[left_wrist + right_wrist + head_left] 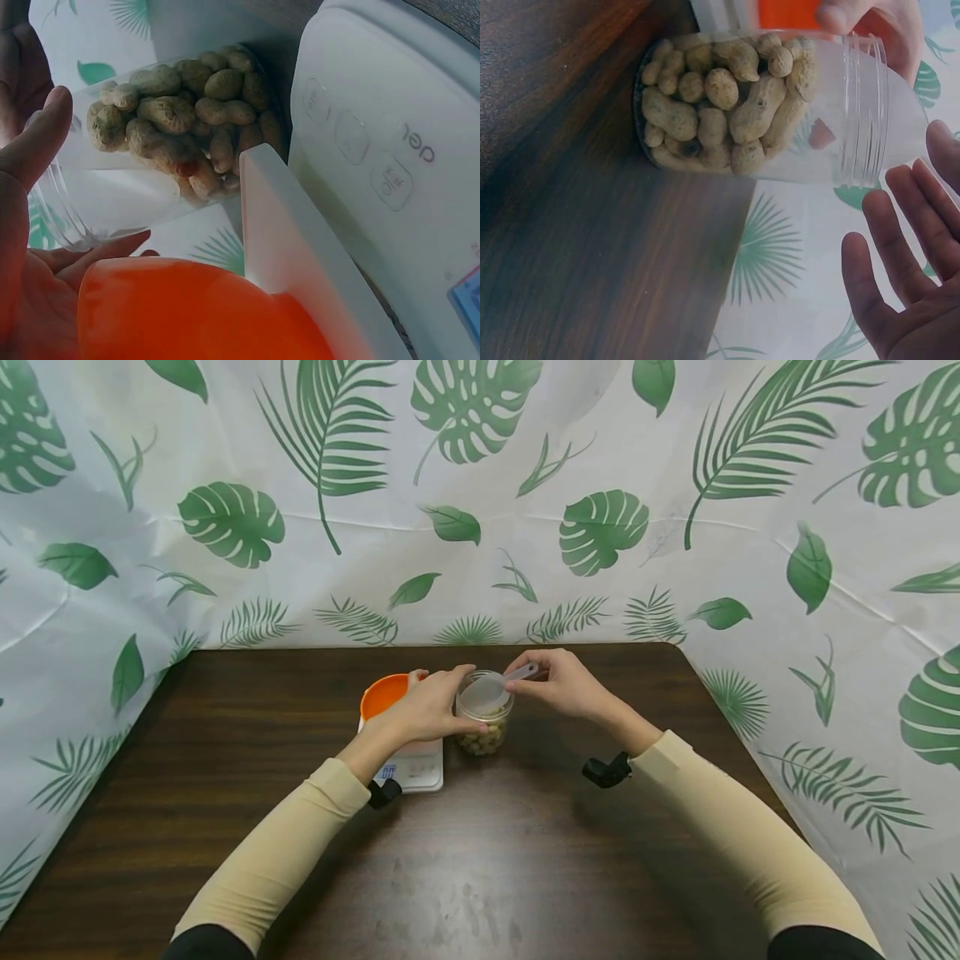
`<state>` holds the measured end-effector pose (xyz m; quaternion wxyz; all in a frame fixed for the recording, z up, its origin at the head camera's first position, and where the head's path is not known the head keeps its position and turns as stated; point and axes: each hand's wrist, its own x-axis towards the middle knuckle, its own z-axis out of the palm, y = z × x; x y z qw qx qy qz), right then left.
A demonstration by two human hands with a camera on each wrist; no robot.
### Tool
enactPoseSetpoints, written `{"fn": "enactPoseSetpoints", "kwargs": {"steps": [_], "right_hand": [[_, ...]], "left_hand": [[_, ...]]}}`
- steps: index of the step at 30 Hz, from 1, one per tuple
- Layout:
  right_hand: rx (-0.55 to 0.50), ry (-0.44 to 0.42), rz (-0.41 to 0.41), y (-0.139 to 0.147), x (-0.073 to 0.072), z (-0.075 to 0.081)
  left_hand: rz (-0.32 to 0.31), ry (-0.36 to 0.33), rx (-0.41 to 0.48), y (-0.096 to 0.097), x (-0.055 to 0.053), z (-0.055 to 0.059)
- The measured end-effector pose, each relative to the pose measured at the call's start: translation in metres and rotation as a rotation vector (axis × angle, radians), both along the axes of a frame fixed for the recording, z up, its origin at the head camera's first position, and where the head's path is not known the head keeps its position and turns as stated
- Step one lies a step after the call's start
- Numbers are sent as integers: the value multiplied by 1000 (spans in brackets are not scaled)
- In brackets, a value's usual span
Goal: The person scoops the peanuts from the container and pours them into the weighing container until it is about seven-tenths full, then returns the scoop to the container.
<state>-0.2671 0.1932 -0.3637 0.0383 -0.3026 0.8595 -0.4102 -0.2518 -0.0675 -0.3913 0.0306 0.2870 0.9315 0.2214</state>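
Observation:
A clear jar (480, 745) partly filled with unshelled peanuts (712, 120) stands on the table, its mouth uncovered. My left hand (423, 710) grips it near the rim, thumb on the near side and fingers reaching round behind. Between thumb and fingers, my right hand (566, 683) pinches the handle of a translucent white scoop (486, 695). The scoop's bowl dips into the jar's mouth, above the peanuts; no peanut shows clearly inside it. Left of the jar, partly behind my left hand, an orange bowl (381, 697) rests on a white kitchen scale (423, 770).
The scale's display (387, 772) is lit, but its digits are too small to read. A dark wooden table (480, 860) carries everything. Behind it hangs a white sheet (510, 552) printed with green leaves. A black wrist camera (607, 770) sits at my right wrist.

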Motion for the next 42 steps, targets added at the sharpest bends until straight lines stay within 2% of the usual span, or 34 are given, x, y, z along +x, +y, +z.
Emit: {"fn": "enactPoseSetpoints", "kwargs": {"steps": [16, 22, 29, 35, 42], "right_hand": [[34, 10, -27, -3, 1, 4], [81, 34, -39, 0, 0, 16], [152, 75, -12, 2, 2, 34], [209, 70, -12, 2, 4, 48], [221, 80, -3, 3, 5, 61]], "left_hand": [[-7, -25, 44, 0, -1, -1], [-13, -33, 52, 0, -1, -2], [-16, -30, 59, -1, -1, -1], [-20, -29, 68, -1, 0, -1], [-15, -24, 61, -1, -1, -1]]}}
